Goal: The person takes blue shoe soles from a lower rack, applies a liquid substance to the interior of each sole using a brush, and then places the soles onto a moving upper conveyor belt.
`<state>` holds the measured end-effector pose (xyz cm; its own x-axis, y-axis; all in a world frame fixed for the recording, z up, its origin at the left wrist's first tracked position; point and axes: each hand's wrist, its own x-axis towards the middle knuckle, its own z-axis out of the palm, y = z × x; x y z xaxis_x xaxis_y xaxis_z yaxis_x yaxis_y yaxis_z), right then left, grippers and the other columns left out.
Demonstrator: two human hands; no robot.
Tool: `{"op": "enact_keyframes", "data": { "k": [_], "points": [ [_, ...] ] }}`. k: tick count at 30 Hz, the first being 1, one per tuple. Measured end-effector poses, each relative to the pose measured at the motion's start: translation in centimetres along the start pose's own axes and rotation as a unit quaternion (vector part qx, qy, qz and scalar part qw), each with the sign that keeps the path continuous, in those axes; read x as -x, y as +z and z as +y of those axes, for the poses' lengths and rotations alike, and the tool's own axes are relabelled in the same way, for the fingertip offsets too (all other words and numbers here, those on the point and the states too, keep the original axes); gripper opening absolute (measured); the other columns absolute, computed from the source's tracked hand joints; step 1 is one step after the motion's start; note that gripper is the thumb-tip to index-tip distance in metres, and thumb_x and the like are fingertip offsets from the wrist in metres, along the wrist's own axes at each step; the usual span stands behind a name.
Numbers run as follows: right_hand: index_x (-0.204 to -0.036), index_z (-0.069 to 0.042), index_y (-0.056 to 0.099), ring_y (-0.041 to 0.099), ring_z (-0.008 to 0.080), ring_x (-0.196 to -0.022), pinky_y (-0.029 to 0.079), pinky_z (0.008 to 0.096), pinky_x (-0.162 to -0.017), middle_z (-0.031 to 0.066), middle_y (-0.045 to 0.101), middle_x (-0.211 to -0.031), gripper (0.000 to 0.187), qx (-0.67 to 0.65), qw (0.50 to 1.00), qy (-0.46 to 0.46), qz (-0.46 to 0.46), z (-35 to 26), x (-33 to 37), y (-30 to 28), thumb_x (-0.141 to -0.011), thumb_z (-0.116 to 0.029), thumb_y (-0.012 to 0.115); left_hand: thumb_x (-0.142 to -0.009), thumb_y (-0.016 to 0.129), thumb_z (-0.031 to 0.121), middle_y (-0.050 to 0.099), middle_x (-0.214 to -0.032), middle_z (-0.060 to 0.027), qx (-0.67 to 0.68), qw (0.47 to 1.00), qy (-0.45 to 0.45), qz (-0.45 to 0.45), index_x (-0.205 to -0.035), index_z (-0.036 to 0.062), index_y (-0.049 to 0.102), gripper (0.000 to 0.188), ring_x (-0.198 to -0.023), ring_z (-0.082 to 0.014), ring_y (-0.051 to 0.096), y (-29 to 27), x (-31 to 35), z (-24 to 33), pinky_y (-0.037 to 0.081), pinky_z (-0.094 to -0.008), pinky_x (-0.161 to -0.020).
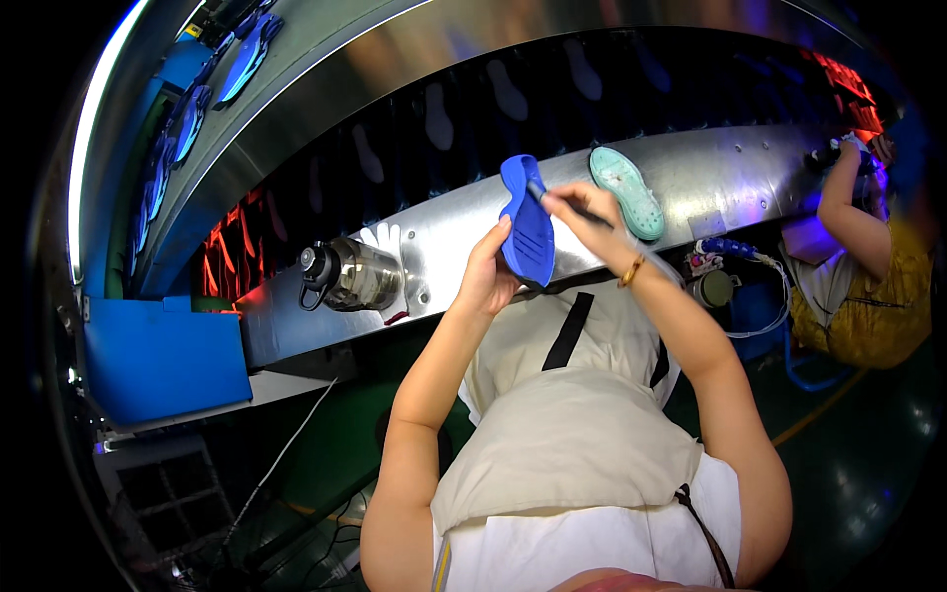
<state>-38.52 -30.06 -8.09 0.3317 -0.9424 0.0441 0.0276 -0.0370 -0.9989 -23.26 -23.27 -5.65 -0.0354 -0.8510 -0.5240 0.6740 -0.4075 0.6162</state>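
My left hand [490, 267] grips a blue shoe sole [531, 247] by its left edge and lower end, holding it raised over the metal ledge. My right hand [595, 219] is closed on a slim dark-tipped tool [536, 189], whose exact kind I cannot make out. Its tip meets the inner face of the sole near the upper part. Just right of that hand, a mint-green shoe sole [628, 192] rests on the ledge with whitish bits inside it.
A clear bottle with black lid [360, 274] lies on the metal ledge [449, 232], beside a white glove [383, 237]. Behind, dark racks carry sole shapes [508, 91]. More blue soles [249, 61] lie upper left. At right, another person's arm [856, 217] reaches the ledge.
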Motion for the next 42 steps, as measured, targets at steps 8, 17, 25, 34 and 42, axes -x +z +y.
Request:
{"op": "enact_keyframes", "data": {
  "k": [8,17,25,34,42],
  "points": [
    [-0.083,0.003,0.058,0.058,0.0157,-0.061,0.048,0.0260,-0.055,0.0164,0.062,-0.078,0.025,-0.244,0.947,0.105,-0.178,-3.9,2.6,-6.1,-0.086,-0.019,0.047,-0.086,0.045,0.027,0.055,-0.106,-0.0149,-0.103,0.986,0.118,-0.062,-0.117,-0.0051,0.043,0.045,-0.090,-0.0204,0.058,-1.2,1.4,5.0,0.049,-0.0297,-0.077],
    [-0.084,-0.003,0.053,0.058,0.0172,-0.057,0.049,0.0249,-0.051,0.0172,0.062,-0.080,0.028,-0.380,0.912,0.152,0.016,-1.0,4.6,-7.9,-0.090,-0.027,0.041,-0.088,0.024,0.039,0.033,-0.130,-0.0227,-0.004,0.894,0.363,-0.263,-0.130,-0.0010,0.027,0.058,-0.119,-0.0384,0.036,10.7,-0.4,22.3,0.033,-0.0572,-0.094],
    [-0.084,-0.002,0.057,0.057,0.0165,-0.056,0.046,0.0248,-0.050,0.0175,0.063,-0.083,0.026,-0.407,0.899,0.158,0.040,-0.1,5.3,-8.5,-0.089,-0.024,0.044,-0.083,0.032,0.051,-0.003,-0.144,-0.0141,0.217,0.912,0.339,-0.077,-0.136,-0.0004,-0.003,0.082,-0.133,-0.0272,-0.001,10.4,-9.2,25.9,-0.001,-0.0452,-0.106],
    [-0.081,-0.002,0.059,0.057,0.0169,-0.056,0.045,0.0257,-0.050,0.0089,0.062,-0.072,0.024,-0.425,0.881,0.196,0.066,1.4,5.0,-8.9,-0.088,-0.022,0.046,-0.066,0.058,0.011,0.031,-0.119,-0.0209,-0.291,0.598,0.671,0.329,-0.115,-0.0019,0.036,0.055,-0.112,-0.0344,0.032,14.8,-11.5,22.6,0.027,-0.0410,-0.097],
    [-0.082,-0.002,0.058,0.056,0.0162,-0.056,0.044,0.0255,-0.050,0.0102,0.062,-0.075,0.023,-0.427,0.876,0.215,0.069,2.1,4.8,-8.8,-0.087,-0.022,0.048,-0.069,0.064,0.018,0.018,-0.132,-0.0278,-0.654,0.470,0.550,0.220,-0.134,0.0075,0.016,0.081,-0.115,-0.0488,0.029,18.2,-13.3,21.9,0.032,-0.0468,-0.096]
  ]
}}
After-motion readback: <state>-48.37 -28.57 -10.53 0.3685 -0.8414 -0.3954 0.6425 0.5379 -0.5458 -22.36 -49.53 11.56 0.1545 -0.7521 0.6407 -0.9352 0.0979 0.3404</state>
